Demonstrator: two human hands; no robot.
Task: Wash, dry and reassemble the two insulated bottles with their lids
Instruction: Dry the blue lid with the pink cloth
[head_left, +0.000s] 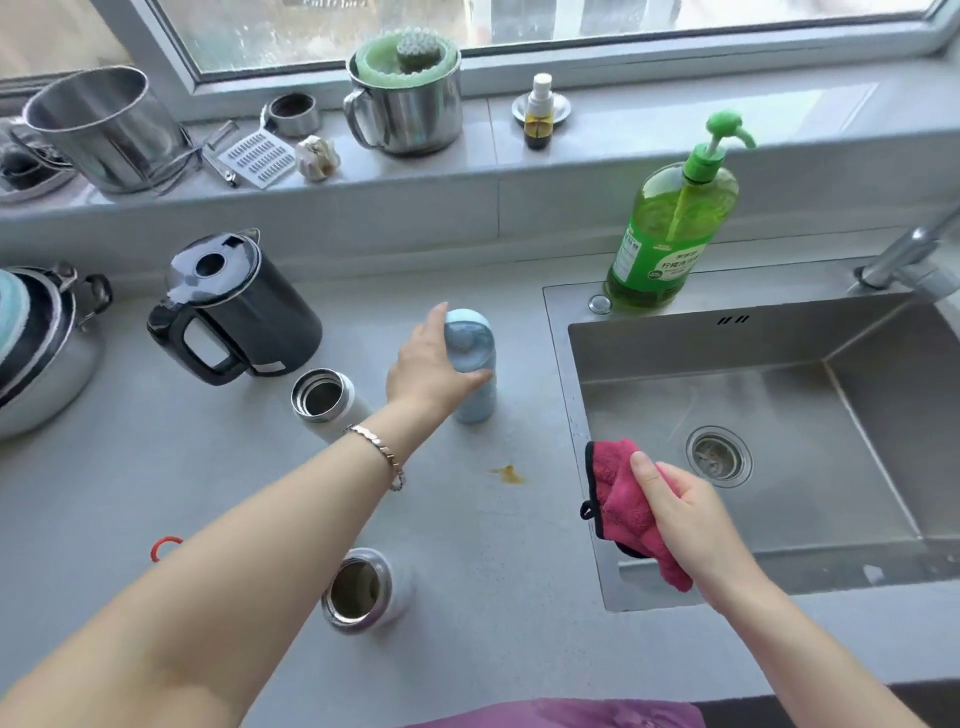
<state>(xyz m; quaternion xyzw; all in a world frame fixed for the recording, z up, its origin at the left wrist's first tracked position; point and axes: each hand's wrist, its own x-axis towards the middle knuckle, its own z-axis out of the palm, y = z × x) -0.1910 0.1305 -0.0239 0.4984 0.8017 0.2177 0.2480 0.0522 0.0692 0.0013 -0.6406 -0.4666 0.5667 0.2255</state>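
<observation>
The person looks to be at the drying step. The left hand (431, 369) has its fingers curled round the capped top of a light-blue insulated bottle (475, 402), which stands upright on the bench (156, 462) near the sink's (779, 343) left rim. The right hand (685, 514) holds its fingers clamped on a folded pink cloth (623, 499) over the sink's front-left corner. The next move probably calls for bringing the bottle and cloth together and wiping the bottle while the left hand steadies it.

Two white insulated bottles stand open and lidless: one (324, 397) just left of the blue one, the other (366, 590) toward the bench's front edge. Their steel insides look dark, and whether they are wet cannot be told. The sink basin holds only its drain strainer (719, 457). The dish-soap bottle (670, 234) at the sink's back-left corner is nearly full of green liquid.
</observation>
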